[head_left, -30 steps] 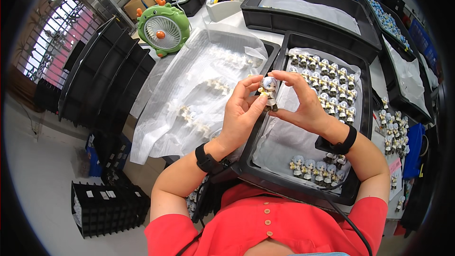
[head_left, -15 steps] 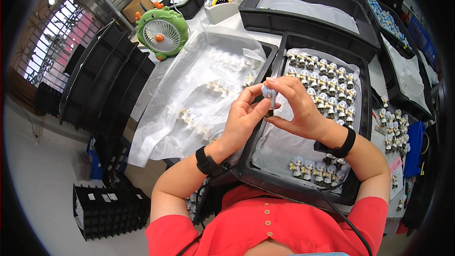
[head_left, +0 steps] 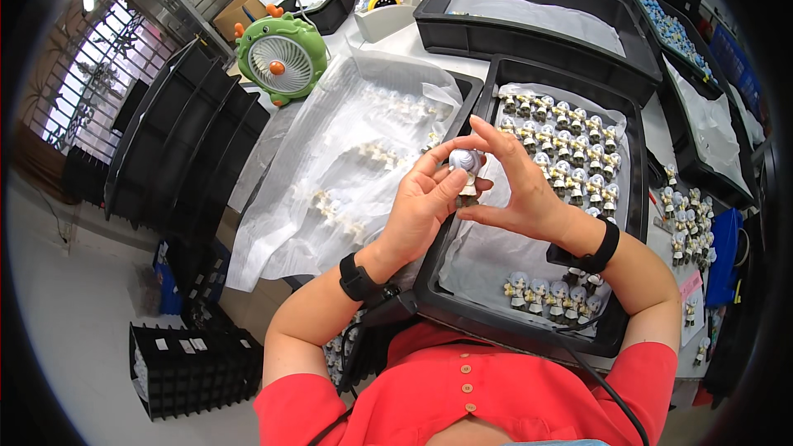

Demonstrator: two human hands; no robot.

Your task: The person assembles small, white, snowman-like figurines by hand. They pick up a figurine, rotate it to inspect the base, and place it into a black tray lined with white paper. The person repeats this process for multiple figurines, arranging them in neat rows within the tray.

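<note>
standing upright between both hands, the small pale-haired toy figurine (head_left: pixel 465 167) has its rounded head up and its long axis roughly vertical, held above the black plastic tray lined with white sheet (head_left: pixel 636 198). the left hand (head_left: pixel 421 206) pinches it from the left and the right hand (head_left: pixel 516 190) grips its base. since half a second ago the right fingers have opened out above it.

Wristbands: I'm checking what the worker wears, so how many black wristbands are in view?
2. One black wristband sits on the left wrist, below the left hand; the other wristband is on the right wrist, below the right hand. None seems hidden.
</note>
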